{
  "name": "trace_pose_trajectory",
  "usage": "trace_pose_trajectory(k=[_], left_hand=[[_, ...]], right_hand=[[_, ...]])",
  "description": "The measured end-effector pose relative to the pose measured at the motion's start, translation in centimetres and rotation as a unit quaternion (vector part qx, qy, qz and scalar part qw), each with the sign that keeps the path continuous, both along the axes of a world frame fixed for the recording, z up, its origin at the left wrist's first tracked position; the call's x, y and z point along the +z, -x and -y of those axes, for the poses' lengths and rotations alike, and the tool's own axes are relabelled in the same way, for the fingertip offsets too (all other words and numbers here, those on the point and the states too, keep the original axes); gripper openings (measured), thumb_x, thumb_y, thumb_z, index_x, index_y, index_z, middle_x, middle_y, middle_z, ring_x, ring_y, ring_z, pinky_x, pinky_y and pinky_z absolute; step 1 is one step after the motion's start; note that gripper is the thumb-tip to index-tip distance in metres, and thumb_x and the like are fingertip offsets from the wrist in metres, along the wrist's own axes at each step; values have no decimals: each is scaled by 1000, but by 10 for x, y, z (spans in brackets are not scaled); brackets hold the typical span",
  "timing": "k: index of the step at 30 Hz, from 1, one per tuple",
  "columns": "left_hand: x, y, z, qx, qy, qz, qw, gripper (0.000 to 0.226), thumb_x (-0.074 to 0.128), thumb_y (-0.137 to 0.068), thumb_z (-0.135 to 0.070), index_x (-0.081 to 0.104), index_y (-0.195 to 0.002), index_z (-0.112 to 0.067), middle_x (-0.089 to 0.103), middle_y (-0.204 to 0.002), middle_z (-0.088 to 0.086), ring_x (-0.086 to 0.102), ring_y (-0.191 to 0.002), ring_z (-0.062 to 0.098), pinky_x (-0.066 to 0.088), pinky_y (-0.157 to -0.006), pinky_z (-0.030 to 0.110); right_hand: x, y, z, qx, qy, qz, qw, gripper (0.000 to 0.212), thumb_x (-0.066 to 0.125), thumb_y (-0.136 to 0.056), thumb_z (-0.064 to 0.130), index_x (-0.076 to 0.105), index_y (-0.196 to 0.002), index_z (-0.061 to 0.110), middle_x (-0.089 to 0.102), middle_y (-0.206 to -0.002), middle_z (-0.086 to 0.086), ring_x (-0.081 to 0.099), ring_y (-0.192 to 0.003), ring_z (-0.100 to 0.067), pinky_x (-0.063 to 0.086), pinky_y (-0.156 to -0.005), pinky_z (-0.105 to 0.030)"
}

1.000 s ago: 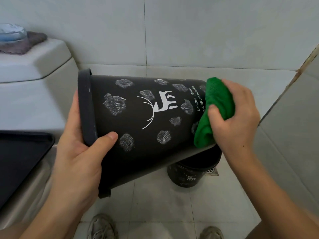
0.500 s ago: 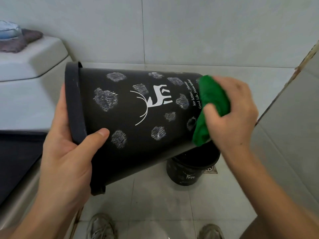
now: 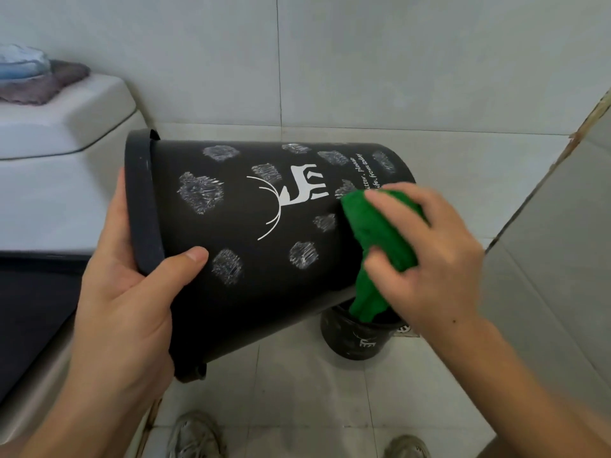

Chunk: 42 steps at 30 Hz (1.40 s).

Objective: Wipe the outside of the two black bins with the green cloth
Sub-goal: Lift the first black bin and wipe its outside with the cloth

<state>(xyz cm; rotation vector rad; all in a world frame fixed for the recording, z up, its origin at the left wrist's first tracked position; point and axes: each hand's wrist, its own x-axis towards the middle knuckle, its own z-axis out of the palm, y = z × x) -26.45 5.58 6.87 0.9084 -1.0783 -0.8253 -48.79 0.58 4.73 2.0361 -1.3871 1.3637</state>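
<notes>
Left hand [image 3: 122, 289] grips the tilted black plastic deer-print bin [image 3: 264, 233] at its rim; right hand [image 3: 426, 256], at three o'clock, clutches the bunched green cloth [image 3: 373, 233] against the wall. First bin mid-wipe; next, probably sweep towards the rim.

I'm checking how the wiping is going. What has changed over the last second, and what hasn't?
The right hand has slid the green cloth along the held bin's side, from the base end toward the deer print, now covering part of the lettering. Nothing was taken or let go. The left hand still grips the rim, and the second bin stays on the floor.
</notes>
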Motion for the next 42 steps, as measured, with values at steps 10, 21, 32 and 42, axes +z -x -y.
trace_pose_trajectory(k=[10,21,32,42], left_hand=[[0,2,1,-19,-1,11,1000,80,41,-88,18,39,-145,-38,65,-126,-16,63,-117,11,53,-92,51],[-1,-4,3,-43,-2,-4,999,79,48,-83,13,39,-146,-33,65,-129,-3,61,-120,24,42,-103,60],[1,-1,-2,-37,-7,-4,999,82,42,-86,20,39,-146,-37,67,-124,-11,63,-117,16,48,-99,57],[9,-4,1,-37,-3,-22,999,78,42,-86,18,44,-143,-33,69,-122,-7,64,-115,21,50,-96,55]], right_hand=[[-8,-6,-4,-16,-51,40,998,50,53,-74,23,69,-121,18,65,-118,-6,61,-102,-23,39,-87,-18],[-12,-4,1,-29,-58,54,996,52,53,-73,25,67,-122,18,63,-116,-6,61,-100,-25,38,-82,-17],[-18,-7,-2,-26,-33,59,997,43,61,-84,29,64,-123,11,61,-119,-11,59,-105,-25,40,-90,-20],[-5,-3,-5,-44,-24,99,994,39,61,-84,23,66,-121,14,63,-117,-8,61,-103,-25,42,-88,-22]])
